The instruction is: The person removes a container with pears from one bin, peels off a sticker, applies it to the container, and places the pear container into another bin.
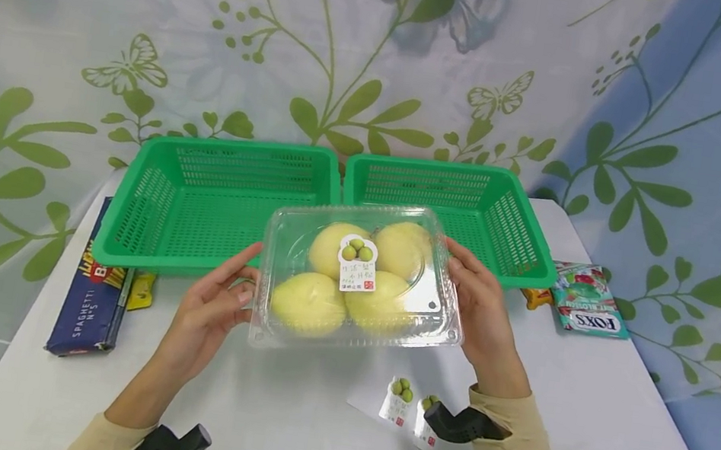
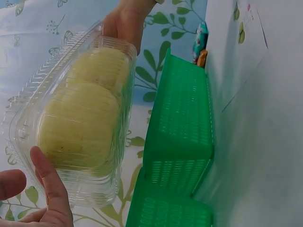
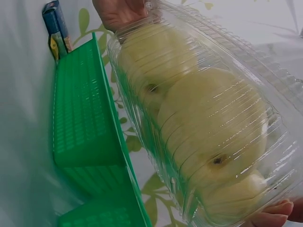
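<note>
A clear plastic clamshell box (image 1: 363,279) of pale yellow pears (image 1: 309,302) is held above the table, its lid tilted toward me. On the lid is a white sticker (image 1: 358,265) printed with green fruit. My left hand (image 1: 207,315) holds the box's left end, with the index finger (image 2: 51,182) against the plastic and the thumb a little apart from it. At the opposite end my right hand (image 1: 483,311) grips the side, its fingers partly hidden behind the box. Through the ribbed plastic the pears (image 3: 215,127) appear in the right wrist view.
Two green baskets (image 1: 216,266) (image 1: 527,241) stand side by side behind the box. A blue spaghetti pack (image 1: 91,295) and a yellow packet (image 1: 141,292) lie left. Fox's candy bag (image 1: 588,299) and an orange packet (image 1: 537,298) lie right. Sticker labels (image 1: 396,403) rest on the white table (image 1: 276,428).
</note>
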{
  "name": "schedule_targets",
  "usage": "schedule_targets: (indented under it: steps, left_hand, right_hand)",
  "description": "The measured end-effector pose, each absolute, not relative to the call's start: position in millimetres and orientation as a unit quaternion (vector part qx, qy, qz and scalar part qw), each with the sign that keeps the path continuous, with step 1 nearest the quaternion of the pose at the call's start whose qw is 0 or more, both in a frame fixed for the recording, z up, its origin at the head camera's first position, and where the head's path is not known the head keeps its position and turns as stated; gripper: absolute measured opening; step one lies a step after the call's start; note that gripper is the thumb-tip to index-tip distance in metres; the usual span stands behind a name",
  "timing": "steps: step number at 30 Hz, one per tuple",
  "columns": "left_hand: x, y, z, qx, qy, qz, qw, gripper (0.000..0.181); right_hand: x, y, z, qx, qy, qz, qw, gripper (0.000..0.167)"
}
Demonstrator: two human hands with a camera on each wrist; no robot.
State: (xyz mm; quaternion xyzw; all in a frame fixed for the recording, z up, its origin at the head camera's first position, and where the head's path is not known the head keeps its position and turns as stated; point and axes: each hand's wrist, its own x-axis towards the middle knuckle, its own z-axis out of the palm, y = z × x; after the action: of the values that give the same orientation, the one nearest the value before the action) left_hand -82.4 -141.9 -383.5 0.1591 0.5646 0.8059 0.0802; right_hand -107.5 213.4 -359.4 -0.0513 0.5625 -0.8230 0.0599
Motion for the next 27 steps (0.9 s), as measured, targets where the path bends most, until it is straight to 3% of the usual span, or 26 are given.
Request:
schedule_targets:
  steps: [10, 19, 27]
  left_hand:
    - [-98, -137, -376, 0.22, 0.56, 0.79, 0.12, 0.069]
    - [-109, -127, -374, 0.197, 0.582, 0.776, 0.144, 0.074]
    - [-113, -122, -373, 0.202, 0.578, 0.776, 0.15, 0.074]
  right_hand:
    - [-114, 222, -349, -0.01, 0.576, -0.817, 0.025, 0.033]
    - [-132, 233, -354, 0.003, 0.606, -0.795, 0.006, 0.052]
    - [-150, 239, -356, 0.015, 0.611, -0.791, 0.029, 0.056]
